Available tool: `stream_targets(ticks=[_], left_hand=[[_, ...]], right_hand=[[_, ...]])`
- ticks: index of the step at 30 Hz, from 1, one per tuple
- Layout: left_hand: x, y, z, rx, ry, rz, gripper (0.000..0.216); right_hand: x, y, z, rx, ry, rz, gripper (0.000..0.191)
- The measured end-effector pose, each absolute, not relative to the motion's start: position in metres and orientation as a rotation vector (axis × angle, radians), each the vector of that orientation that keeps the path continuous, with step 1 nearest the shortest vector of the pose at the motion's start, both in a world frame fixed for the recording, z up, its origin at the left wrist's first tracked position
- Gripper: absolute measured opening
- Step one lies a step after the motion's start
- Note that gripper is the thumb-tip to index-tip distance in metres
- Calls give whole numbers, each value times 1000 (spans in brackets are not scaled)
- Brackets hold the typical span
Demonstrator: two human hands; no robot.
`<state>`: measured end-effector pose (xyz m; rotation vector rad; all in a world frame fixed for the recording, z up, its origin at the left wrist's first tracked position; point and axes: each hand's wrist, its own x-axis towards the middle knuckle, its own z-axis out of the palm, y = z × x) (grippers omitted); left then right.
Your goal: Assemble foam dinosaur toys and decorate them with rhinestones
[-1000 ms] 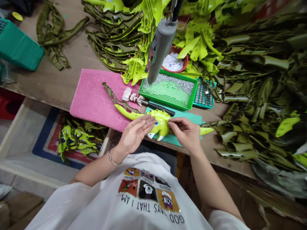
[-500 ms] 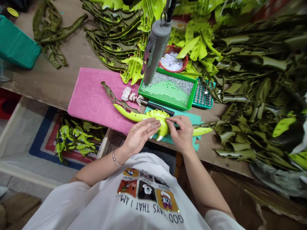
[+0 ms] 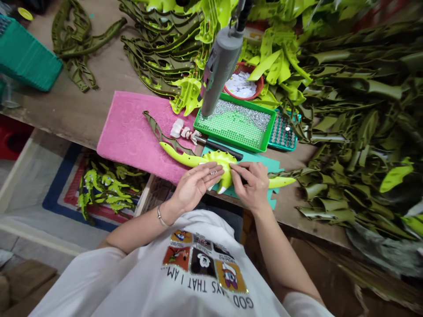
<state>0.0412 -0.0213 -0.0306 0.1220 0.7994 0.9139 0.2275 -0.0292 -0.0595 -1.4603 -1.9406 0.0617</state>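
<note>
A bright yellow-green plastic dinosaur toy (image 3: 226,175), with a long neck and tail, lies on its side before me. My left hand (image 3: 193,187) is palm up beside its body, fingers stretched flat, with a few small metal screws (image 3: 214,172) resting on them. The thumb and index finger of my right hand (image 3: 251,182) are pinched together at the toy's body; whatever is between those fingertips is too small to make out. Just behind the neck is a dark olive curved plastic part (image 3: 155,127). A screwdriver with a black handle (image 3: 225,149) and cloth-wrapped shaft lies behind the toy.
A green tray (image 3: 238,141) of screws stands behind, beside a teal rack (image 3: 283,132) and a red basket (image 3: 257,91) of white pieces. A grey hanging power driver (image 3: 220,66) blocks part of the view. Olive parts (image 3: 357,132) pile up at right; a pink mat (image 3: 128,127) lies left.
The whole view has shifted slightly, so the bench appears a little farther right. Both hands keep nearly the same pose at the toy; the right fingertips stay pinched against its body.
</note>
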Motion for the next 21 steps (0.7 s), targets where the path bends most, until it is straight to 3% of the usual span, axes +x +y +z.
stream_targets(ticks=[10,21], left_hand=[[28,-29,-21,75,783,862,26],[16,-37,-20,40,841,1042,25]], right_hand=[[202,-34,-46,-1227,-1999,247,44],[177,-18,-52,-1322,-1910,333,24]])
